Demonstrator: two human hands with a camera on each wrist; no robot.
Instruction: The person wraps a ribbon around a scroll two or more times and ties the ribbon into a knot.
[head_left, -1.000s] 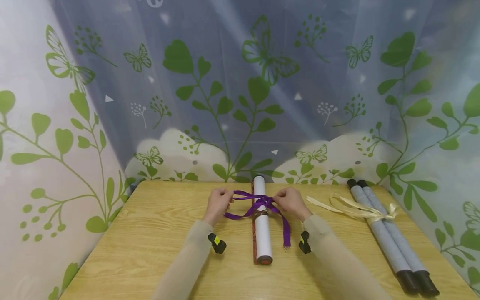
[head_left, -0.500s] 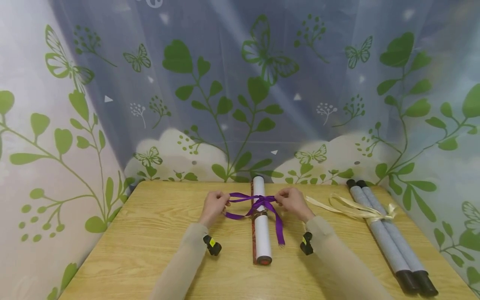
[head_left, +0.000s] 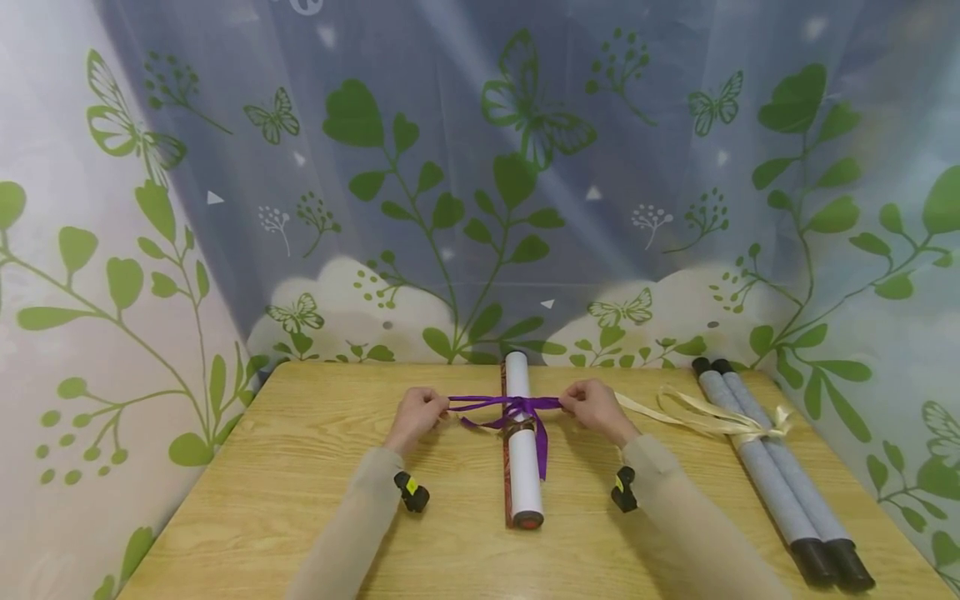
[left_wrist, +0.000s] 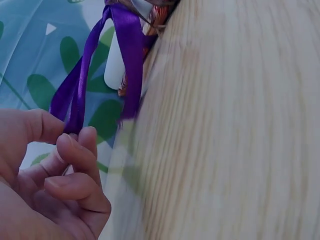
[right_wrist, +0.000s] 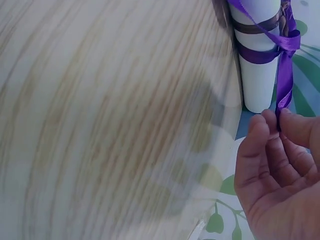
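Observation:
A white rolled scroll (head_left: 528, 479) lies lengthwise on the table, with a strip of red-brown patterned edging along its left side. Purple ribbon (head_left: 542, 454) goes round its upper half and meets in a knot on top. On the left, my left hand (head_left: 417, 414) pinches a loop of that ribbon between thumb and index finger; the doubled strand shows in the left wrist view. My right hand (head_left: 597, 408) pinches the ribbon on the other side, drawn straight out from the knot. Two loose tails hang nearer me. A thin brown cord (head_left: 519, 426) circles the scroll just below the knot.
Two grey rolls (head_left: 780, 483) with dark end caps lie side by side at the right, tied with cream ribbon (head_left: 712, 423) that trails left toward my right hand. Behind the wooden table (head_left: 300, 500) hangs a curtain (head_left: 480, 208) printed with leaves and butterflies.
Both hands have moved apart, left hand leftward and right hand rightward. The purple loops are pulled straighter and the knot looks tighter; the loose tails have drawn in shorter toward the scroll.

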